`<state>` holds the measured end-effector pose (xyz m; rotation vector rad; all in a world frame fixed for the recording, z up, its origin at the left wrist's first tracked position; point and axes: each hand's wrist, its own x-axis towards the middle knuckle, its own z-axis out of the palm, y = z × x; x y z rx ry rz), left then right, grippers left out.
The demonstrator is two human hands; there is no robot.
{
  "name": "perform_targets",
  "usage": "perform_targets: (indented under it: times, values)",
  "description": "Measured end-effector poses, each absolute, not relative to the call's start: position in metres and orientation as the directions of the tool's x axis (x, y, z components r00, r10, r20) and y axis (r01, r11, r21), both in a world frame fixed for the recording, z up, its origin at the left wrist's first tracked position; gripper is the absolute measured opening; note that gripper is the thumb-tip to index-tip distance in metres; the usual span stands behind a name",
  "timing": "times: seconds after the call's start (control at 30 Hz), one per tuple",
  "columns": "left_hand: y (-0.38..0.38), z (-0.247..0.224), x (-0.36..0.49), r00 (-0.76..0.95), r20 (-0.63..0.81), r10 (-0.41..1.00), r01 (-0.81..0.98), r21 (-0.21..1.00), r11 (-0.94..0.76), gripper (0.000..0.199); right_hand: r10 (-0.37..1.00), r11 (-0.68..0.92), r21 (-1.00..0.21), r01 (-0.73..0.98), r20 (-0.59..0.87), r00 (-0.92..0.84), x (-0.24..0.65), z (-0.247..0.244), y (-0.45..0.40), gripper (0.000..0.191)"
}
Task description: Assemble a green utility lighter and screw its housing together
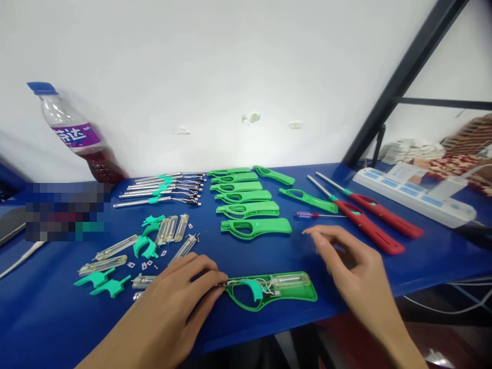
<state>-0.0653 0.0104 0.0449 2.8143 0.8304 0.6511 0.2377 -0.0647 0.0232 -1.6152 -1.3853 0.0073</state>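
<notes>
one hand (pixel 196 292) on glossy green plastic shell (pixel 307 294)

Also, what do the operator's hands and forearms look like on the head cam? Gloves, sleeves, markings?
Left hand and right hand are both bare: no gloves, rings or wristbands visible. No sleeve shows on the visible part of either forearm. No cables or markings that I can make out.

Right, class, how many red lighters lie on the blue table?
2: one lighter nearer the screwdriver, the other lighter nearer the white power strip, both on the right.
</notes>
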Motion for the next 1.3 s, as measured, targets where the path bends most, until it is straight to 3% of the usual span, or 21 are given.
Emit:
perform_targets:
  times: [0.07, 0.1, 0.13, 0.33, 0.5, 0.73, 0.83, 1.0, 1.1, 1.3]
  values:
    - [0.012, 0.045, -0.067, 0.767, 0.367, 0.526, 0.484, 0.207, -0.850, 0.024, 0.688, 0.105, -0.471, 0.876, 0.670, 0.278, 0.253, 0.031, -0.056, 0.020]
    - [0.013, 0.046, -0.067, 0.769, 0.380, 0.514, 0.482, 0.185, -0.857, 0.024, 0.649, 0.058, -0.323, 0.945, 0.731, 0.210, 0.263, 0.035, -0.049, 0.022]
    - [0.014, 0.047, -0.068, 0.763, 0.404, 0.504, 0.484, 0.160, -0.860, 0.025, 0.661, 0.041, -0.258, 0.965, 0.732, 0.167, 0.274, 0.039, -0.041, 0.024]
    - [0.023, 0.057, -0.079, 0.710, 0.540, 0.452, 0.468, 0.117, -0.876, 0.022, 0.894, -0.005, -0.029, 1.000, 0.448, 0.017, 0.331, 0.045, 0.036, 0.034]
    - [0.025, 0.059, -0.091, 0.713, 0.540, 0.447, 0.450, 0.135, -0.883, 0.020, 0.959, 0.035, 0.087, 0.996, 0.277, -0.058, 0.348, 0.040, 0.073, 0.031]
    - [0.023, 0.062, -0.085, 0.729, 0.550, 0.408, 0.414, 0.122, -0.902, 0.024, 0.924, 0.077, 0.055, 0.996, 0.371, -0.092, 0.346, 0.053, 0.068, 0.022]
    - [0.022, 0.062, -0.084, 0.729, 0.546, 0.414, 0.411, 0.135, -0.902, 0.024, 0.871, 0.095, -0.010, 0.995, 0.485, -0.079, 0.330, 0.067, 0.051, 0.016]
    - [0.019, 0.064, -0.081, 0.702, 0.563, 0.437, 0.429, 0.156, -0.890, 0.024, 0.715, 0.098, -0.170, 0.981, 0.697, 0.050, 0.277, 0.093, -0.010, 0.026]
    - [0.014, 0.064, -0.078, 0.678, 0.572, 0.461, 0.445, 0.180, -0.877, 0.030, 0.756, 0.205, -0.317, 0.926, 0.652, 0.055, 0.243, 0.104, -0.045, 0.033]
    - [0.003, 0.064, -0.073, 0.611, 0.596, 0.521, 0.509, 0.208, -0.835, 0.047, 0.833, 0.385, -0.178, 0.906, 0.490, -0.257, 0.217, 0.106, -0.073, 0.047]
